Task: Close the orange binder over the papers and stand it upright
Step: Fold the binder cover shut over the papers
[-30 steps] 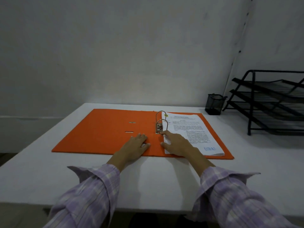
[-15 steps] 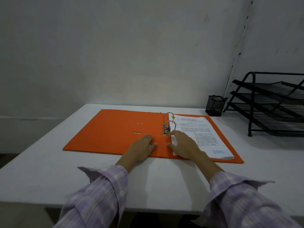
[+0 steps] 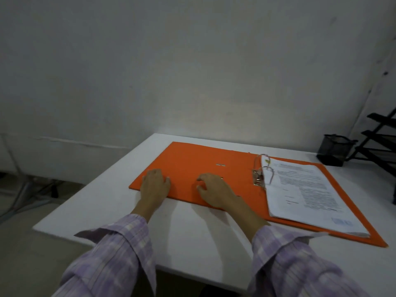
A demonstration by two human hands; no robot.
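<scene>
While the orange binder (image 3: 192, 166) is spread open flat on the surface (image 3: 192, 232), papers (image 3: 304, 194) on its right half, its empty left cover is touched by both hands: left hand (image 3: 154, 184) flat, right hand (image 3: 214, 189) loosely spread, nothing gripped.

Black mesh pen cup (image 3: 334, 150) beside black tray rack (image 3: 379, 142), white table (image 3: 192, 228).

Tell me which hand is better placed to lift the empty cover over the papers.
Probably the left hand: it rests at the outer near corner of the binder cover, able to hook the free edge. The right hand lies mid-cover, nearer the rings.
</scene>
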